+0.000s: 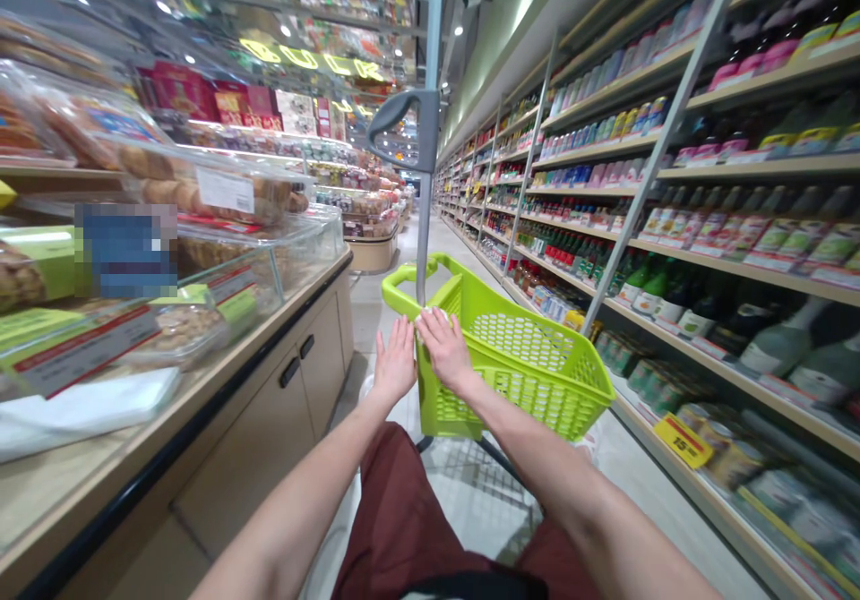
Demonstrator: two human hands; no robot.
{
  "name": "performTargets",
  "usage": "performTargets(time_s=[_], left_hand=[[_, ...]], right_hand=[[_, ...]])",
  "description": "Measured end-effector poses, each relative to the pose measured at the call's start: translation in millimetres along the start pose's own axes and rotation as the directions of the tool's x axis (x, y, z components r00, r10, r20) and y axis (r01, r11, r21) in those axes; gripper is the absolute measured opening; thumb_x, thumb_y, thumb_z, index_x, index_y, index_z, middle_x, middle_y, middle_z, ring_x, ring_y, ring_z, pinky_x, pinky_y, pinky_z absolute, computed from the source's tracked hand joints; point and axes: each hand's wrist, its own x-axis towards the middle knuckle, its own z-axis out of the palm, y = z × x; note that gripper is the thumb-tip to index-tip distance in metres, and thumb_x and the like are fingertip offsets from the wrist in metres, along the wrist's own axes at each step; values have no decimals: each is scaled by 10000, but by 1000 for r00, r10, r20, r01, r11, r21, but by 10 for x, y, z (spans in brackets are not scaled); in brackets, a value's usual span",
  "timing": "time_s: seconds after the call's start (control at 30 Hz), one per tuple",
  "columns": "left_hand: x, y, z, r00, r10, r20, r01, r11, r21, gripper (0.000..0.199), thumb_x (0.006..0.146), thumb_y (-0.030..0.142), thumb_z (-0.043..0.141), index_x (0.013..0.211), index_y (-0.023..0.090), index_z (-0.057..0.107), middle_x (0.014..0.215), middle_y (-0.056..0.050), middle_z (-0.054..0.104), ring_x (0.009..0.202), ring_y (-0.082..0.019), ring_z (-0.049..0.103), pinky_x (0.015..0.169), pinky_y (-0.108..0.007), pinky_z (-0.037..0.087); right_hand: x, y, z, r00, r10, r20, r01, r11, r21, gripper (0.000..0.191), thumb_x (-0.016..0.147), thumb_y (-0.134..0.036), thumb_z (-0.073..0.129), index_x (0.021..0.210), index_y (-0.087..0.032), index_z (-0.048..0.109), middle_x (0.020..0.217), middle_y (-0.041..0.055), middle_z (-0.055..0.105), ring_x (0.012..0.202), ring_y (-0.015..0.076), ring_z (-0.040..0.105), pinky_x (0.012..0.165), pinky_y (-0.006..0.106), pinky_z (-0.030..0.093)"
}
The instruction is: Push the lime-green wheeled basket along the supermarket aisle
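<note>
A lime-green shopping basket (530, 331) with perforated sides stands in front of my legs. A grey pole (424, 233) rises at its near left corner, topped by a looped grey handle (426, 134). My right hand (444, 347) lies palm down against the basket's near corner by the pole's foot, fingers stretched out. A little white shows at its fingertips; I cannot make out what it is. My left hand (395, 355) is just left of that corner, its fingers straight and the thumb apart. Whether it touches the basket is unclear.
A bakery counter (315, 291) with packaged goods (194, 192) lines the left, above beige cupboards (288, 385). Tall shelves of bottles and cans (745, 233) run along the right. A pale floor aisle (457, 242) stretches ahead between them. A yellow price tag (683, 440) hangs low right.
</note>
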Motion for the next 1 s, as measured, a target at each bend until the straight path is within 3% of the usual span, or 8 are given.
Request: performTargets(time_s=[0.1,0.27,0.37,0.5,0.6,0.73,0.83,1.0], left_hand=[[-18,-27,-2,1000,-6,15,6,1000,8,686,671,158,369,1331,86,193,1420,-112,151,1310,-223,83,1034,-505,96],[-206,-68,129,998,10,65,-10,1000,7,672,662,146,373,1318,96,237,1414,-107,179,1306,-209,114,1043,-476,88],[-210,-138,147,997,-29,68,29,1000,2,668,665,151,382,1316,96,241,1413,-111,181,1307,-210,110,1040,-481,96],[-41,-224,47,996,-85,18,85,996,-7,678,688,189,394,1328,81,198,1421,-120,143,1310,-233,81,1032,-510,95],[79,-218,-36,996,-84,-22,84,996,-10,685,698,206,397,1332,68,179,1425,-119,118,1311,-237,65,1030,-519,91],[86,-154,-53,998,-48,-26,48,999,-9,665,714,221,395,1329,68,193,1424,-121,115,1312,-231,68,1033,-510,97],[31,-120,-17,1000,-26,6,26,1000,-6,644,724,219,386,1326,75,209,1419,-119,145,1310,-227,83,1036,-500,109],[68,-89,-45,999,-28,18,28,1000,3,651,710,200,382,1325,72,210,1422,-107,136,1311,-222,81,1034,-507,118]], right_hand=[[-13,-1,104,996,-39,86,39,999,-3,418,849,-135,375,1266,-161,381,1372,77,292,1296,207,133,1027,455,183],[-491,-69,342,957,-132,258,126,991,42,343,852,-151,406,1188,-163,469,1315,88,392,1265,183,239,997,403,283],[-464,-110,261,976,-126,180,114,991,75,352,863,-149,368,1203,-168,461,1311,72,400,1271,178,221,998,382,292],[4,-72,21,997,-71,-13,72,995,67,424,860,-105,301,1274,-158,374,1368,64,305,1301,182,102,1038,410,206],[192,12,16,999,-48,12,48,999,21,419,856,-117,338,1273,-149,373,1377,78,282,1301,208,99,1035,448,185],[-59,39,239,966,-172,192,171,985,21,340,853,-152,398,1185,-148,473,1349,83,339,1285,221,174,1021,443,229],[-322,0,347,947,-208,246,200,978,59,322,865,-159,380,1168,-177,487,1311,63,401,1275,192,210,998,411,289],[-241,63,130,990,-133,40,128,987,101,394,858,-117,345,1244,-161,410,1335,76,363,1294,181,138,1017,403,264]])
